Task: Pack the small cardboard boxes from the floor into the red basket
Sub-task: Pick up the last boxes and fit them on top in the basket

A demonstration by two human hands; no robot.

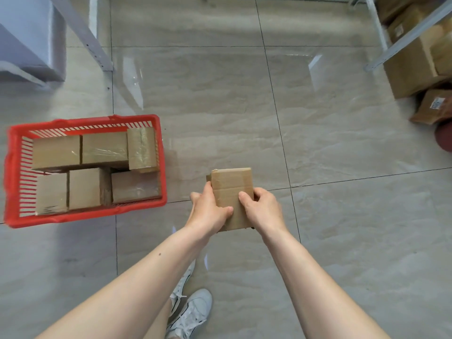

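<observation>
Both hands on one small cardboard box (231, 189).
Left hand (209, 211) and right hand (263, 208) clamp its sides; red basket (85, 217) left of them.

No text can be read with certainty. A small brown carton (431, 107), lying on the floor just below the big stacked cartons (415, 64) at the right edge, carries a white label with blue print, but it is too blurred to read. One of the big cartons also bears a pale label (398, 30), equally unreadable.
</observation>
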